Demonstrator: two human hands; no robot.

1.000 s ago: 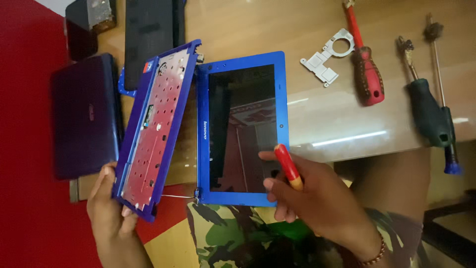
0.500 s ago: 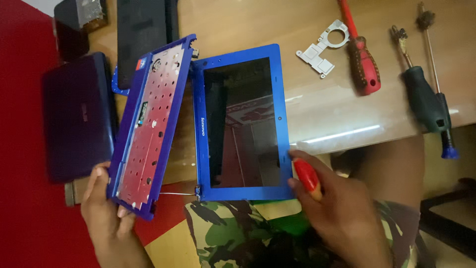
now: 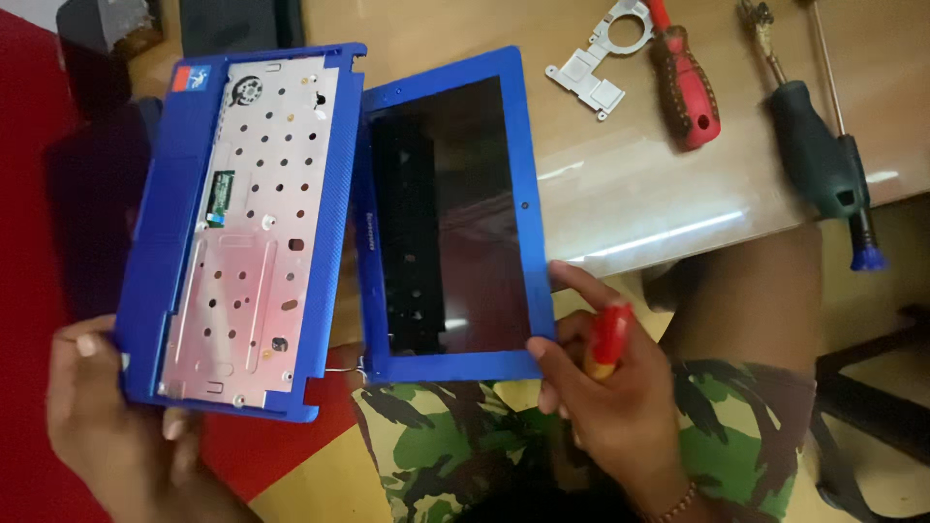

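A small blue laptop is opened flat. My left hand (image 3: 107, 407) grips the lower corner of its base panel (image 3: 242, 232), whose silver metal underside with several holes faces me. The blue-framed dark screen (image 3: 450, 213) lies to the right, joined to the base at the hinge. My right hand (image 3: 610, 387) pinches the screen frame's lower right corner with thumb and fingers while also holding a red-handled screwdriver (image 3: 608, 339) in the palm.
A wooden table (image 3: 620, 184) carries a metal bracket (image 3: 596, 58), a red-handled screwdriver (image 3: 683, 82) and a green-handled screwdriver (image 3: 819, 160). A dark purple device (image 3: 87, 213) and black parts (image 3: 228, 24) lie at the left. Camouflage trousers (image 3: 465, 436) are below.
The base panel has swung flatter so its metal side faces me. My right hand shifted from the screen's lower edge to its lower right corner, still holding the screwdriver.
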